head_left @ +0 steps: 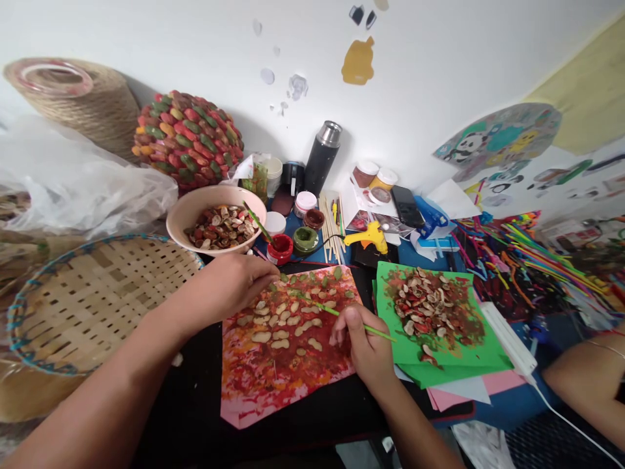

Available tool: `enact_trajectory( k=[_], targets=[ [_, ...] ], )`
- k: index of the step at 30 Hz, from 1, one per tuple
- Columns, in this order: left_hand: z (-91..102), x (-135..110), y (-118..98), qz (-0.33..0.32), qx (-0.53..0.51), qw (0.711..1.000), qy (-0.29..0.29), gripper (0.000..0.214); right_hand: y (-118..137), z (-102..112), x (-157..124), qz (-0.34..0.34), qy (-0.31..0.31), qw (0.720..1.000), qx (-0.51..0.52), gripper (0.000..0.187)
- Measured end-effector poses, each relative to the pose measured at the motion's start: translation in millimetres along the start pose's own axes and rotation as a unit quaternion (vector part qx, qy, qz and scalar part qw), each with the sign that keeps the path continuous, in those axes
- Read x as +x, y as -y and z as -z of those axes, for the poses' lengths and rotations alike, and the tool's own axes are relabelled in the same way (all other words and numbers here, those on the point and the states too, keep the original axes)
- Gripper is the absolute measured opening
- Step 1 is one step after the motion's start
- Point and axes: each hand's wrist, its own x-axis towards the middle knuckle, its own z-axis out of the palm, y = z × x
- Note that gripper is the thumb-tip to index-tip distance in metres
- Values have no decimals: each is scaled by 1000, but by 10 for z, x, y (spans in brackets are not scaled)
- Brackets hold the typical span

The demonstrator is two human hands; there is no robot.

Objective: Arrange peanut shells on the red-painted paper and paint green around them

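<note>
My right hand (368,345) is closed around a thin green paintbrush (374,331). The brush tip points left, over peanut shells on a pink sheet (234,417) smeared with red, orange and brown paint. My left hand (239,286) reaches over the sheet's upper left, fingertips pinched together. What they hold, if anything, is hidden. Beside those fingertips lies a green-painted peanut shell (284,277). Unpainted peanut shells (280,335) lie in rows mid-sheet, with green ones along the top. Behind the sheet stand an open red paint jar (280,249) with a brush in it and a green paint jar (305,240).
A bowl (178,228) of shells stands behind my left arm, near a woven bamboo tray (97,293). At right, green sheets (405,352) carry more shells. A yellow glue gun (368,238), wooden sticks (329,228) and a black thermos (321,159) stand behind. Another person's arm (586,371) shows far right.
</note>
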Motion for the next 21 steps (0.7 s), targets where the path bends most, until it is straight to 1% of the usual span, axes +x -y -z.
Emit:
enact_trajectory(
  k=[3,8,10,14,21],
  targets=[
    [-5,1,3,-2,3,1000,5,33,-21,-7,-6,-4,9,1000,7,49],
    [-30,-8,22,-1,2,1000,-10,32,-14,2,4,-7,-12,1000,-5,51],
    [-32,-8,21,1,0,1000,-14,32,-3,2,12,-7,-8,1000,-6,52],
    [-12,-2,1,4,2,1000,6,32,-2,9,22,-12,5,1000,-6,53],
    [5,-3,-3,9,6,1000,10,33,-18,1,13,-9,-11,1000,-11,53]
  ],
)
